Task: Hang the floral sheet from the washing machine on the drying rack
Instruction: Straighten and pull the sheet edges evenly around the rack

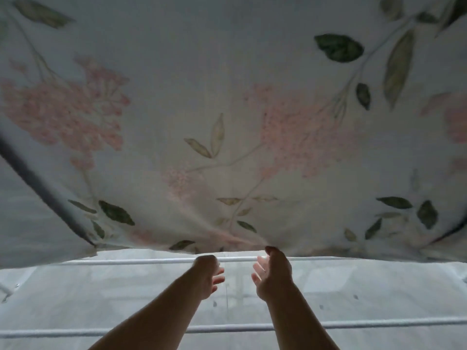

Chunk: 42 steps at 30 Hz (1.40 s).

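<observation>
Here, in the head view, the sheet (pixel 227 109) fills everything above the far rail (pixel 126 261). It is spread wide and pale, printed with pink blossom clusters and green leaves. Its lower edge hangs just above that rail and crosses over it at the left and right sides.

The right hand (pixel 274 274) reaches up from just below the far rail, palm turned inward. Its thumb and forefinger meet at the sheet's edge, where the creases in the cloth run together. It seems to pinch the hem there, though the tips are dim and blurred, and its other fingers are spread loose.

The left hand (pixel 208 272) sits beside it, a small gap between the two. Its knuckles are up against the far rail and its fingers are slack and parted, holding nothing.

Both bare forearms run back from the far rail and cross over the near rail (pixel 379 324), a second white bar lying parallel and closer to the person. Pale cloth (pixel 101 294) with faint marks lies under both rails. Left of the hands and above the far rail, a dark band (pixel 32 178) slants down across the sheet.
</observation>
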{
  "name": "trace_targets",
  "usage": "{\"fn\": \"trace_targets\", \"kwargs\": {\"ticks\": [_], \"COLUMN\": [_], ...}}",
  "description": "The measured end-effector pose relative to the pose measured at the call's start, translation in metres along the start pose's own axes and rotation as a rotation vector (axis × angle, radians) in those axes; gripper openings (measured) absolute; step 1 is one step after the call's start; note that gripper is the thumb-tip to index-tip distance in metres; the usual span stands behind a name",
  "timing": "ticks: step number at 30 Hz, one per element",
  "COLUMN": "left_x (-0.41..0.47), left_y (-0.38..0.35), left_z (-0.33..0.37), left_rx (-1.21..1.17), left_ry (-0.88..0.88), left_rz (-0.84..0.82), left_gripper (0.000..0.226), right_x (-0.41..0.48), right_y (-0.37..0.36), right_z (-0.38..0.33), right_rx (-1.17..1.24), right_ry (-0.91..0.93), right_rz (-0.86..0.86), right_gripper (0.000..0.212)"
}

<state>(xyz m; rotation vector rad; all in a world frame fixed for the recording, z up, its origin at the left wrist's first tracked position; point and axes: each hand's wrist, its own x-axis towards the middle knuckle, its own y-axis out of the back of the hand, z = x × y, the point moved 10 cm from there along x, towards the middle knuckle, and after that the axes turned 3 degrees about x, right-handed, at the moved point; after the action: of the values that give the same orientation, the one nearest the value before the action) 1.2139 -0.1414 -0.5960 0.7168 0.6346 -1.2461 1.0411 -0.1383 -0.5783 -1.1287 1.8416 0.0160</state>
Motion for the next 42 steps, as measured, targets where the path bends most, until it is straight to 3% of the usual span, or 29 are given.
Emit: {"fn": "trace_targets", "kwargs": {"ticks": [2, 7, 11, 21, 31, 35, 42], "left_x": [-0.035, -0.17, -0.302, -0.578, -0.656, -0.676, -0.694], "left_y": [-0.009, 0.016, 0.076, 0.259, 0.441, 0.525, 0.631], "left_z": [0.013, 0.043, 0.109, 0.283, 0.338, 0.369, 0.456], "left_rx": [-0.039, -0.136, -0.232, -0.461, -0.497, -0.479, -0.619], "left_ry": [-0.004, 0.121, 0.138, -0.026, -0.189, -0.264, -0.45], "left_rz": [-0.019, 0.034, 0.079, 0.23, 0.232, 0.276, 0.346], "left_gripper": [0.029, 0.03, 0.027, 0.016, 0.016, 0.013, 0.019], "right_x": [-0.028, -0.144, -0.271, -0.542, -0.676, -0.728, -0.787], "right_y": [0.006, -0.015, -0.095, -0.313, -0.481, -0.547, -0.649], "right_z": [-0.017, -0.047, -0.083, -0.176, -0.177, -0.184, -0.201], "right_rx": [-0.067, -0.174, -0.285, -0.57, -0.477, -0.567, -0.673], "right_ry": [-0.009, -0.201, -0.273, -0.193, 0.102, 0.259, 0.551], "right_rz": [0.093, 0.149, 0.064, -0.178, -0.382, -0.437, -0.55], "right_gripper": [0.021, 0.032, 0.01, 0.012, 0.021, 0.027, 0.016]}}
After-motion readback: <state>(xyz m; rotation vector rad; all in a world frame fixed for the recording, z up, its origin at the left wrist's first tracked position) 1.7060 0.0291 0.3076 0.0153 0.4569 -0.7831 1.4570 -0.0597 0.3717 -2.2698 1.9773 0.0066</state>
